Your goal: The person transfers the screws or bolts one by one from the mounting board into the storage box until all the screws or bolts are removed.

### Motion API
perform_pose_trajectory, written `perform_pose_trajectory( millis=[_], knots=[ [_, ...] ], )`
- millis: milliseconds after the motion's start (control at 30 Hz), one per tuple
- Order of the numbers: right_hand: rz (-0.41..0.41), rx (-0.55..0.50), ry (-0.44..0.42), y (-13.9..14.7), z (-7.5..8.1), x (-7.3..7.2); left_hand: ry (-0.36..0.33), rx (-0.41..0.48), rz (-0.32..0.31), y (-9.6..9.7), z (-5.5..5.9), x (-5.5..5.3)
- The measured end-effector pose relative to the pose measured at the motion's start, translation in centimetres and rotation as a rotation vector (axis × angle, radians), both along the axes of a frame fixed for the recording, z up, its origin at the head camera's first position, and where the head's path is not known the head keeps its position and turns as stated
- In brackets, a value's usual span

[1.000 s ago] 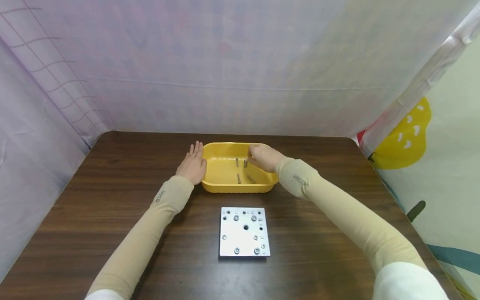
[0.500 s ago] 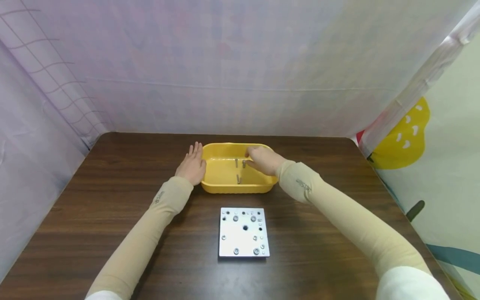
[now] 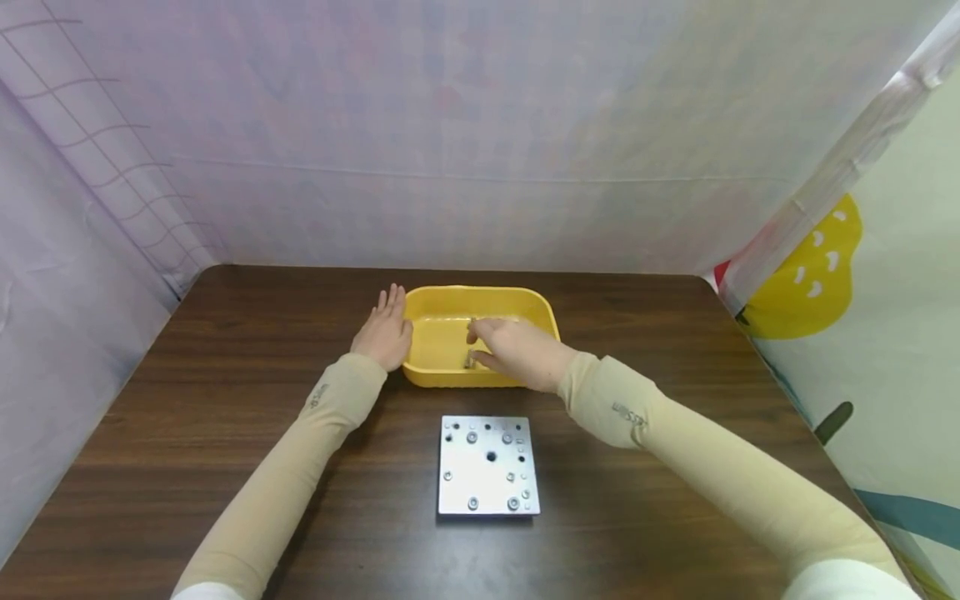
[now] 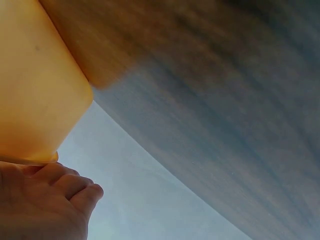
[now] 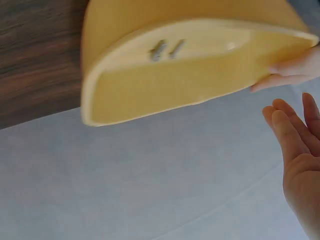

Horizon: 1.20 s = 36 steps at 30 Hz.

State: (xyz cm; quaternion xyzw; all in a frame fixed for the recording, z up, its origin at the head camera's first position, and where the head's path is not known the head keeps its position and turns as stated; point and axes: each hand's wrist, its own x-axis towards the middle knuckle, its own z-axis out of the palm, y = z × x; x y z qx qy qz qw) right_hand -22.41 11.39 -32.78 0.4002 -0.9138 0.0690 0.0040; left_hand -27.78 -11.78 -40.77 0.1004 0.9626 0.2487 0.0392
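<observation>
While the left hand lies with its fingers extended against the left end of the yellow tray, the right hand reaches over the tray's right half from the right of the frame. The right hand's fingers are parted from the thumb, and the right wrist view shows them loosely extended with nothing between them. The left hand touches the rim without a curled grip.

The tray sits on the dark wooden table, a little below the middle of the head frame. Small metal screws lie on its floor just beside the right hand's fingertips; the right wrist view shows two, somewhat blurred, in its upper middle.

Below the tray, and apart from it, a square silver plate with holes and round fittings lies in the lower middle. Beige sleeves cover both forearms. A pale curtain fills the upper frame.
</observation>
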Motion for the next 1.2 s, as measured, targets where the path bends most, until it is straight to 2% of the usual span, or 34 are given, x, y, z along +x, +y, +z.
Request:
perform_pose_trajectory(
  millis=[200,367,500,667,867,967,1200],
  knots=[
    [0.113,-0.011,0.008,-0.7,-0.3,2.4,0.005,0.003,0.002,0.1,0.0,0.1],
    [0.219,-0.011,0.008,-0.9,-1.3,4.2,-0.002,-0.002,0.002,0.2,0.0,0.1],
    [0.296,0.008,0.054,-0.9,-2.2,5.4,-0.004,-0.011,0.005,0.2,0.1,0.0],
    [0.343,0.053,0.098,-0.9,-3.1,6.5,0.001,-0.018,0.001,0.2,0.1,0.0],
    [0.359,0.082,0.089,-1.1,-3.7,7.4,0.003,-0.022,-0.003,0.1,0.1,0.1],
    [0.361,0.101,0.086,-1.2,-3.9,7.7,0.002,-0.025,-0.006,0.1,0.1,0.0],
    [0.406,0.119,0.148,-1.4,-4.9,8.1,0.001,-0.023,-0.006,0.0,0.2,0.1]
  ],
)
